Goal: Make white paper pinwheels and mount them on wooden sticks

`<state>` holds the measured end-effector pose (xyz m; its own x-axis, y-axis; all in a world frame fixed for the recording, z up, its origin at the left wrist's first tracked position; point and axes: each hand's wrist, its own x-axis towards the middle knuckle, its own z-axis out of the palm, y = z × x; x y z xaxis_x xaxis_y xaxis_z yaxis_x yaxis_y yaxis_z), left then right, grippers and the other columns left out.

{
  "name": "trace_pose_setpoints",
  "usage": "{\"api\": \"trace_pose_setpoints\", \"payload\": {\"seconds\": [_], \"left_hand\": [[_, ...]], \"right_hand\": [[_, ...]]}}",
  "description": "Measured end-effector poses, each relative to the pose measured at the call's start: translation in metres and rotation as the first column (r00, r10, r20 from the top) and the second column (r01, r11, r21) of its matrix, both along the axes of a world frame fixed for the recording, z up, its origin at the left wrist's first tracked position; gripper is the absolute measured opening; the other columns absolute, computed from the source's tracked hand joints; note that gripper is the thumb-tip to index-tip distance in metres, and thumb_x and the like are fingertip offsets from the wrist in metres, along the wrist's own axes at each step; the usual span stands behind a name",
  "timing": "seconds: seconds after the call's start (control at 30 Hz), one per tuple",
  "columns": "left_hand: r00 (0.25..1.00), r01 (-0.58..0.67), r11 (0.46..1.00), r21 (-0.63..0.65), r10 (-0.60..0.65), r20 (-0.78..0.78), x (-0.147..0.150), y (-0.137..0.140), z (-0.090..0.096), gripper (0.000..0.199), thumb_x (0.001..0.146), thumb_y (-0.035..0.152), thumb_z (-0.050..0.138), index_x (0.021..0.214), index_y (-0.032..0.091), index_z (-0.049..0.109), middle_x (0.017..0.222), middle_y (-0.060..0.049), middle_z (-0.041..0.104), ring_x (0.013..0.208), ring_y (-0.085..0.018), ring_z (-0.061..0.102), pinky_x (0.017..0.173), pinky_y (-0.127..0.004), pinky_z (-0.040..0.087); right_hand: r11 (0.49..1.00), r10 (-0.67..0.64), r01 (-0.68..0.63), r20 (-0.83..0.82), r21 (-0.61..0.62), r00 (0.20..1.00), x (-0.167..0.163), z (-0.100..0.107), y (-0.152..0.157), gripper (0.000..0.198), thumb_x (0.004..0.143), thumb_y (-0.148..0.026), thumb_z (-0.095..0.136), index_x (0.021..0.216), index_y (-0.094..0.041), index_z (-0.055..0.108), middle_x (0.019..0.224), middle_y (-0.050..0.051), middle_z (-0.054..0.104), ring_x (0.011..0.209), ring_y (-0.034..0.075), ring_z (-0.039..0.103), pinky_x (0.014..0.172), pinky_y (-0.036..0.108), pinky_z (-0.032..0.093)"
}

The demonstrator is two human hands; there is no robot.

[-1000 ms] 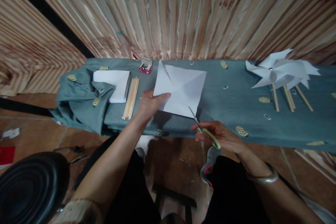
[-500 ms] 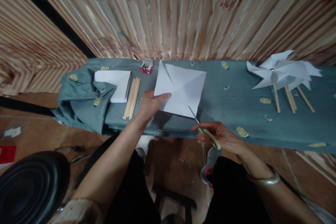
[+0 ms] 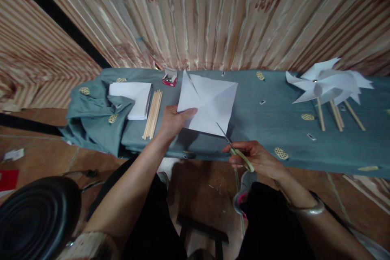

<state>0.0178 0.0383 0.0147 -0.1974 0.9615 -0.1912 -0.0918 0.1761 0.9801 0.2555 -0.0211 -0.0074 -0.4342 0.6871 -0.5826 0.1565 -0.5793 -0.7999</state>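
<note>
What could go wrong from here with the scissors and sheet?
The scissors point toward the middle of the white sheet, which already has a slit at its upper left, so cutting too far might weaken the centre. The left hand holds only the left side, so the sheet could shift. Its thumb might get nicked if the scissors veer left.

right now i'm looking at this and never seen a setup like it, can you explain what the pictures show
There is no machine here: these are a person's bare hands, seen from one camera worn on the head, looking forward and down.

The left hand holds a white sheet, thumb on top. The right hand holds scissors, blades at the sheet's near right corner.

On the green cloth, left of the sheet, lie a paper stack, sticks and a small open box. Far right are white pinwheels.
</note>
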Motion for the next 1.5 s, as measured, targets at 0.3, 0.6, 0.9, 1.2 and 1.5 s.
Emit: {"api": "trace_pose_setpoints", "payload": {"seconds": [0.3,0.6,0.9,1.2,1.5], "left_hand": [[0.997,0.061,0.998,-0.034,-0.059,0.058,0.005,0.000,-0.007,0.025,0.054,0.025,0.081,0.072,0.010,0.073,0.066,-0.003,0.071,0.058,-0.012,0.060,0.056,-0.023,0.048],[0.996,0.062,0.998,-0.023,-0.060,0.064,0.004,-0.001,-0.008,0.027,0.054,0.025,0.081,0.074,0.010,0.074,0.067,-0.003,0.071,0.058,-0.013,0.061,0.057,-0.024,0.049],[0.990,0.138,0.990,-0.023,-0.137,0.041,0.007,-0.005,-0.012,0.019,0.058,0.025,0.080,0.069,0.012,0.072,0.062,-0.002,0.068,0.054,-0.012,0.058,0.053,-0.023,0.045],[0.992,0.116,0.993,-0.021,-0.115,0.052,0.008,-0.004,-0.013,0.016,0.057,0.023,0.079,0.069,0.013,0.072,0.065,-0.002,0.070,0.056,-0.013,0.060,0.055,-0.024,0.047],[0.984,0.169,0.984,-0.058,-0.165,0.069,0.012,-0.008,-0.015,0.017,0.056,0.024,0.080,0.068,0.014,0.072,0.062,-0.001,0.068,0.054,-0.013,0.058,0.052,-0.024,0.045]], "right_hand": [[0.997,0.023,-0.023,0.002,0.074,1.000,-0.001,0.004,0.002,0.048,0.054,-0.043,0.088,0.088,-0.015,0.070,0.059,-0.005,0.061,0.052,0.007,0.054,0.050,0.020,0.046],[1.000,-0.028,0.028,0.016,0.002,0.999,-0.002,0.004,0.000,0.052,0.049,-0.044,0.089,0.087,-0.015,0.069,0.057,-0.005,0.059,0.053,0.008,0.056,0.054,0.021,0.049],[0.995,0.007,-0.013,0.069,0.094,0.998,0.000,0.006,0.002,0.055,0.050,-0.046,0.088,0.091,-0.014,0.069,0.059,-0.004,0.063,0.055,0.009,0.058,0.053,0.022,0.047],[0.999,-0.044,0.044,0.052,-0.017,0.998,-0.004,0.010,0.001,0.052,0.044,-0.047,0.090,0.080,-0.017,0.068,0.057,-0.005,0.062,0.052,0.007,0.058,0.053,0.019,0.049],[0.998,-0.041,0.037,0.061,0.056,0.997,-0.003,0.005,0.001,0.060,0.041,-0.049,0.090,0.086,-0.014,0.071,0.060,-0.001,0.066,0.053,0.010,0.060,0.053,0.022,0.050]]}}
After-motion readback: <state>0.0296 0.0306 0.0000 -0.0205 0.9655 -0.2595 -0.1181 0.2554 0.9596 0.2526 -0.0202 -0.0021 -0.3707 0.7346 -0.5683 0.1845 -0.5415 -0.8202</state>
